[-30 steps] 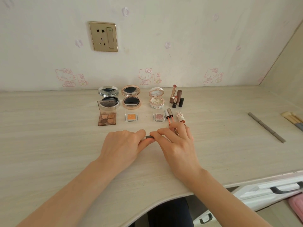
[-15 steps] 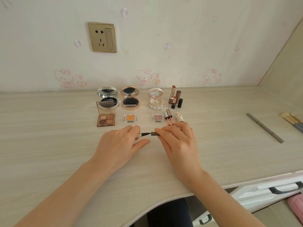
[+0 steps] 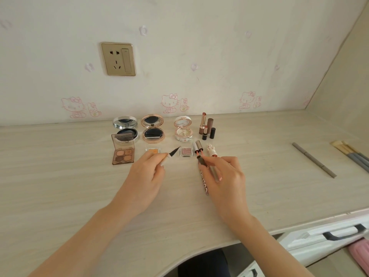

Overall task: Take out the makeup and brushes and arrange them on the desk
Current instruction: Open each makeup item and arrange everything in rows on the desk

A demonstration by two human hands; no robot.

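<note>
Two parts of one liner are apart in our hands: our left hand (image 3: 145, 176) pinches the brush-tipped eyeliner (image 3: 173, 153) between thumb and fingers, and our right hand (image 3: 225, 180) curls round its dark tube (image 3: 204, 181), both over the desk (image 3: 60, 176). Compacts (image 3: 152, 127), palette (image 3: 123, 154) and lipsticks (image 3: 206, 126) stand arranged; we judge the grey pencil (image 3: 314, 159) and brushes (image 3: 351, 154) remain unplaced.

Head-worn view, close; looks forward and down over desk (image 3: 60, 186).
</note>
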